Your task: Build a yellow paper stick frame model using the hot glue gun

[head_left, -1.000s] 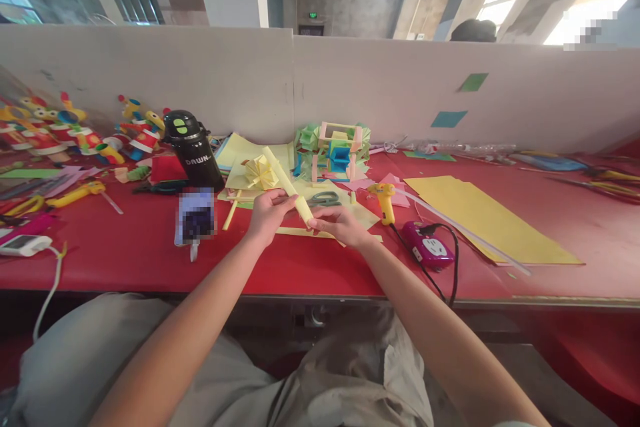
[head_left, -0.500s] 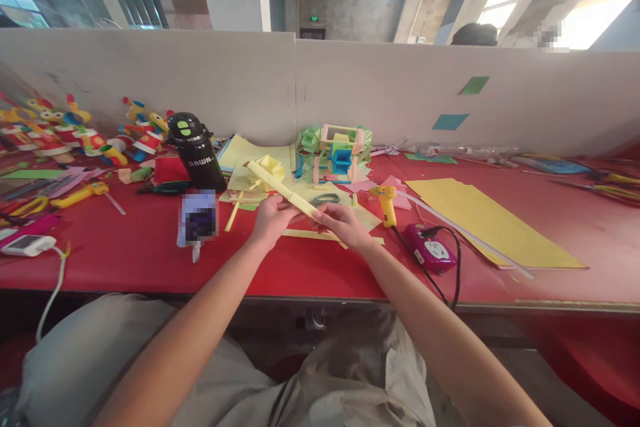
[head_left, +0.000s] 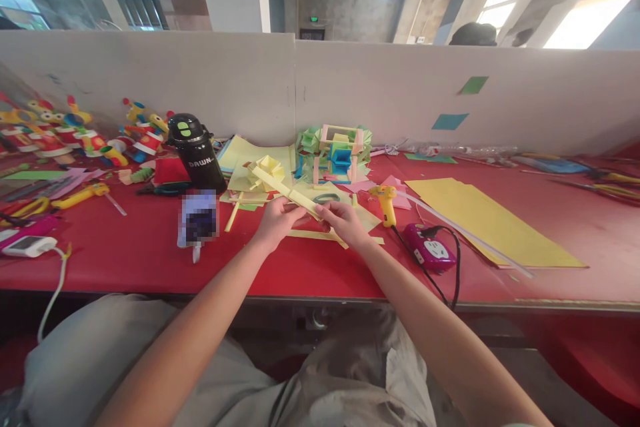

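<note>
Left hand [head_left: 277, 221] pinching yellow strip [head_left: 286, 191], right hand [head_left: 345, 221] pinching its near end, strip slanting above desk [head_left: 310, 273], to right of bottle [head_left: 197, 155], glue gun [head_left: 386, 204] and purple socket [head_left: 423, 248] farther right of bottle.

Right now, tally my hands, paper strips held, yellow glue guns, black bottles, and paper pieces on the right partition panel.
Hands: 2
Held paper strip: 1
Yellow glue guns: 2
Black bottle: 1
Paper pieces on right partition panel: 2
Total: 8

Pale-yellow paper strip [head_left: 279, 187] — creased, slanted — raised above red desk [head_left: 235, 267].
</note>
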A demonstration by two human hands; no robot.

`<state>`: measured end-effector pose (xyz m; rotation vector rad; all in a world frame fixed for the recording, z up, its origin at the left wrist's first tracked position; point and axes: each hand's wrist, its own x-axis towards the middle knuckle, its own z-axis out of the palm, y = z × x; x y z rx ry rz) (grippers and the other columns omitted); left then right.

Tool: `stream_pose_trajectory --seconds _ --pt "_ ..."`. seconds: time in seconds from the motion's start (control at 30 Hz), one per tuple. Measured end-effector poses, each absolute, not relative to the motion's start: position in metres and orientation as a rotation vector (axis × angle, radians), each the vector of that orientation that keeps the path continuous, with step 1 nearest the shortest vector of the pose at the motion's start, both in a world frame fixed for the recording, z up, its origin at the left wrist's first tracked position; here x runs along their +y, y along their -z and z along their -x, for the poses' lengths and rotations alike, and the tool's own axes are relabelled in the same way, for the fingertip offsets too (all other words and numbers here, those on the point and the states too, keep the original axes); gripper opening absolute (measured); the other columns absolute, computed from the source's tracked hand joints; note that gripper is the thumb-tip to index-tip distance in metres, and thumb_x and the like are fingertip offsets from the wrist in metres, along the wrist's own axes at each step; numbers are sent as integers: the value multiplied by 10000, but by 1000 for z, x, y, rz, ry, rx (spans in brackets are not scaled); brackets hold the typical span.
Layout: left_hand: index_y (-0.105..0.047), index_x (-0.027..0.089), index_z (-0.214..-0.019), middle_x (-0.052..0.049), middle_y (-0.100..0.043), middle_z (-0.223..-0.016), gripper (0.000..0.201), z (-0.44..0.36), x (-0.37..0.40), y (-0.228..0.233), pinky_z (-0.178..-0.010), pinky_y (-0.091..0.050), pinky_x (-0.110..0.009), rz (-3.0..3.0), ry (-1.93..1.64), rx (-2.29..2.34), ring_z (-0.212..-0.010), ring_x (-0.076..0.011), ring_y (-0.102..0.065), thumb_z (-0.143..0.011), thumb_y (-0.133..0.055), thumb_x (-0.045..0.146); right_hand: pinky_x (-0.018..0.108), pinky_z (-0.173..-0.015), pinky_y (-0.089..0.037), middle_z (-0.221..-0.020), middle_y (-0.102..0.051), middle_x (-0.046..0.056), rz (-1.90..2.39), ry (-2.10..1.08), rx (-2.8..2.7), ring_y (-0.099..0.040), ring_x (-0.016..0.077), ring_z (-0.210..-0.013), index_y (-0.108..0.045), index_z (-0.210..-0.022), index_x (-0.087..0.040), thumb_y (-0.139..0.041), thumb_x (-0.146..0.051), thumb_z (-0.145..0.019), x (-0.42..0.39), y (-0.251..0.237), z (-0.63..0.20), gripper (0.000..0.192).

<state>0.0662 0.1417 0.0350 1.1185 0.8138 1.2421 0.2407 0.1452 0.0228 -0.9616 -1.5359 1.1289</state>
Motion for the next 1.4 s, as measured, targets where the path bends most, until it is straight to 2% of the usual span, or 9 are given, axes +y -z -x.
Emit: stream_pose_trajectory --seconds 0.17,0.37,0.5,0.6,0.7,0.87,1.03,1.2,1.4 --pt "-672 128 -913 -97 -753 -932 289 -62 142 -42 -922 -561 -463 -1082 -1228 789 -938 -274 -722 -667 -791 221 264 -553 -447 -583 -591 -4 890 -1172 -1571 -540 121 -546 -566 -666 -188 -695 -600 -769 144 -23 -243 444" --pt "-654 132 -886 -79 -748 -841 225 -57 143 -51 -871 -583 -410 -923 -1354 886 -876 -239 -731 -684 -732 193 297 -727 -534 -830 -629 16 700 -1453 -1474 -622 143 -756 -640 -805 -194 -740 -551 -758 140 -25 -247 373" --pt "-644 130 -871 -72 -745 -844 220 -55 142 -52 -878 -582 -402 -929 -1449 864 -866 -227 -731 -684 -741 194 358 -800 -551 -909 -643 42 561 -1631 -1413 -670 184 -837 -641 -966 -212 -701 -664 -731 140 -26 -251 513" --pt "-636 129 -875 -71 -744 -861 212 -55 142 -52 -896 -578 -393 -898 -1480 839 -862 -211 -732 -696 -738 179 366 -824 -548 -1023 -666 86 483 -1637 -1451 -671 213 -910 -633 -1080 -213 -732 -734 -619 139 -28 -255 702" --pt "-634 129 -857 -61 -743 -863 180 -56 142 -51 -921 -571 -372 -819 -1488 833 -862 -190 -732 -705 -731 139 344 -802 -548 -1103 -679 104 506 -1607 -1447 -662 220 -935 -630 -1113 -227 -820 -663 -552 139 -28 -255 735" --pt "-673 118 -872 -87 -752 -895 158 -66 132 -50 -906 -578 -365 -798 -1380 838 -895 -212 -732 -728 -732 145 302 -712 -533 -868 -707 44 778 -1347 -1202 -633 142 -702 -673 -908 -200 -804 -483 -696 149 -21 -250 377" --pt "-716 150 -957 -123 -746 -1017 305 -63 128 -49 -814 -594 -372 -1258 -1137 811 -925 -261 -725 -695 -809 277 280 -588 -499 -697 -631 27 821 -1277 -968 -612 159 -672 -627 -766 -187 -824 -517 -648 160 -21 -256 401" --pt "-721 171 -1004 -122 -747 -960 366 -46 137 -47 -641 -561 -292 -1238 -980 831 -796 -221 -717 -768 -743 451 248 -482 -400 -575 -527 -19 836 -1414 -1155 -487 95 -518 -570 -675 -178 -793 -530 -692 156 -22 -257 417" --pt "-738 169 -832 -91 -736 -862 275 -60 132 -36 -669 -550 -289 -1423 -929 969 -823 -216 -683 -732 -767 424 241 -489 -386 -567 -551 -21 928 -1260 -1470 -476 86 -506 -659 -712 -153 -765 -526 -720 148 -22 -249 388"
